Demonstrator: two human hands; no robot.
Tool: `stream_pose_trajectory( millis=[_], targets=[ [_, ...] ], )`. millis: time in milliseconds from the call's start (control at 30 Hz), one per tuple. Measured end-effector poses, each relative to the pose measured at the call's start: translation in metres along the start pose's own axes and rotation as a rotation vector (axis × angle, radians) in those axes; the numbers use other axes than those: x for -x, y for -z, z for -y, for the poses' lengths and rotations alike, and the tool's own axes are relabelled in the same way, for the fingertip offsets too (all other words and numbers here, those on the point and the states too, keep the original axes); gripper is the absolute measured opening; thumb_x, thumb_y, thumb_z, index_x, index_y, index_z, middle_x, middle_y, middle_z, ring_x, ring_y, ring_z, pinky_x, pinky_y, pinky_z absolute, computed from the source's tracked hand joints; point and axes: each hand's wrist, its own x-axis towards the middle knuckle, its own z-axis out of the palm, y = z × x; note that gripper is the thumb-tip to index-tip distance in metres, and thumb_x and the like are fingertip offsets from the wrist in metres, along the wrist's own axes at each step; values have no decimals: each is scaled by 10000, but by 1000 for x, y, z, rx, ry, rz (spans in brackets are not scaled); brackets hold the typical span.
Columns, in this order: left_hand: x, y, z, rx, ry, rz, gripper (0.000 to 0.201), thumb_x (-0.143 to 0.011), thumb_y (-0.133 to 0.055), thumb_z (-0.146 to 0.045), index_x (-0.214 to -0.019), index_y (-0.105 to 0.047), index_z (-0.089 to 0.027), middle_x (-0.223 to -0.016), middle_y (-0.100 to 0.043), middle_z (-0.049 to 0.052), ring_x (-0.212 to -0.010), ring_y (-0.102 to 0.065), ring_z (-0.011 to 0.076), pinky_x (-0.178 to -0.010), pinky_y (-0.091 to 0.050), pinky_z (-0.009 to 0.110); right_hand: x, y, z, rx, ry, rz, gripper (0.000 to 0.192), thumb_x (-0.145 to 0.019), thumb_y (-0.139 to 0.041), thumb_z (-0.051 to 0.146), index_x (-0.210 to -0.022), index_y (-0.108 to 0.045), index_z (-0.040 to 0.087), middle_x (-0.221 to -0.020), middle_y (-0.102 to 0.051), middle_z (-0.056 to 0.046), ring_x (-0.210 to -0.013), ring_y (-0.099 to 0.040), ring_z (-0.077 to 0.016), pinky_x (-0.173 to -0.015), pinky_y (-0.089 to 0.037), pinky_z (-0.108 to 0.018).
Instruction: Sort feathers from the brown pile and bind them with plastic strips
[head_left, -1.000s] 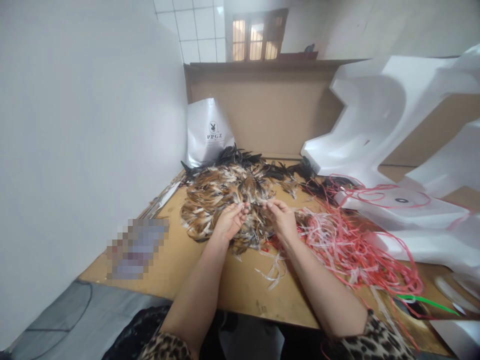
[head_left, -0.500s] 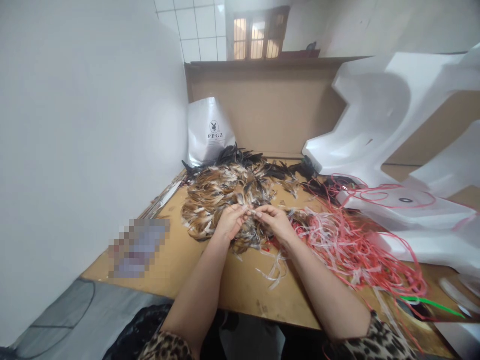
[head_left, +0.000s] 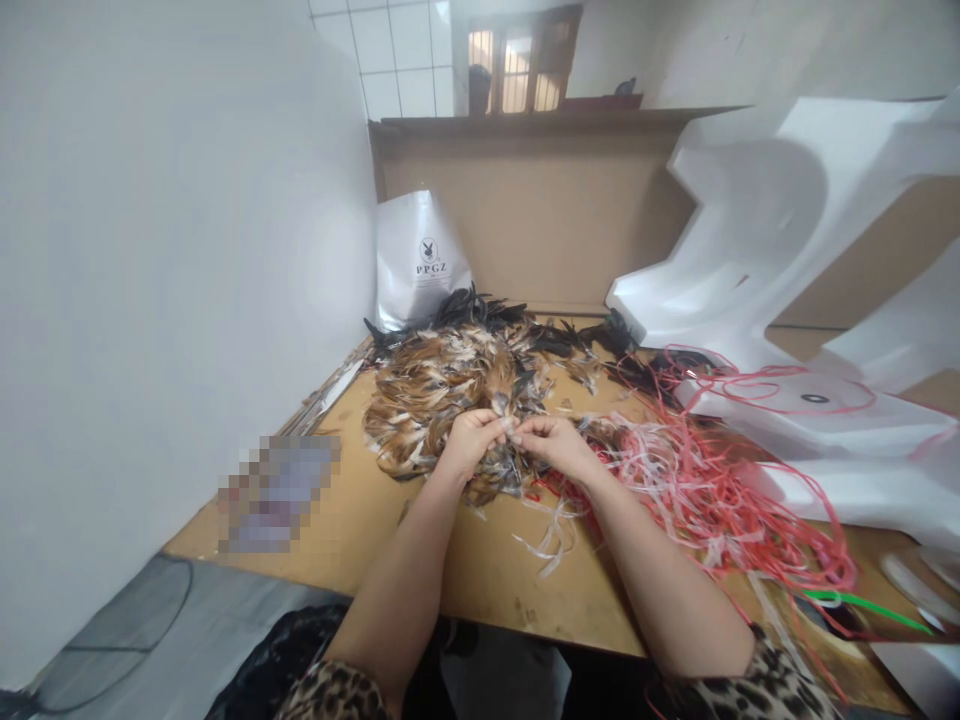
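Left grip [head_left: 480,440] and right grip [head_left: 556,444] at feathers [head_left: 420,395]

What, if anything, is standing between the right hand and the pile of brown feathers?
Nothing visible. The right hand is already at the near right part of the brown feathers, close to the left hand. The red and white strings lie mostly further right, not between.
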Motion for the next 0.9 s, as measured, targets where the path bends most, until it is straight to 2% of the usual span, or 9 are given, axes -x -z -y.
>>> stream_pose_trajectory(
  millis=[67,167,333,600,900],
  targets=[
    [0,-1,-2,49,21,-9,238,-646,-614,-345,-679,-610,-109,-535,-539,4,-437,-391,33,-430,-255,169,-1,1,-2,-78,-36,-7,226,-613,-642,357,-650,-610,136,-531,-571,19,-428,-415,-52,-427,-292,-181],
    [0,-2,-5,157,67,-31,228,-639,-627,-326,-705,-613,-109,-624,-587,28,-472,-437,35,-453,-292,164,-3,4,-3,-264,-74,-85,207,-608,-653,346,-661,-598,154,-575,-599,10,-443,-456,-55,-433,-315,-177],
    [1,-3,-3,204,149,-1,245,-633,-636,-325,-729,-615,-101,-795,-630,78,-529,-498,50,-453,-304,162,-5,3,-3,-473,-9,-182,163,-598,-675,298,-660,-591,173,-574,-583,26,-450,-446,-52,-441,-316,-181],
    [3,-6,-2,183,190,42,261,-623,-642,-331,-735,-621,-95,-776,-642,88,-525,-519,63,-445,-310,169,-4,-8,-4,-390,11,-255,176,-594,-676,313,-645,-594,166,-505,-534,41,-436,-396,-53,-438,-277,-192],
    [4,-9,-4,188,198,27,213,-604,-658,-289,-667,-604,-94,-690,-623,60,-511,-504,54,-446,-315,163,-3,-12,-1,-305,37,-312,184,-567,-681,313,-639,-608,160,-542,-557,28,-476,-424,-66,-470,-304,-203]
  ],
)
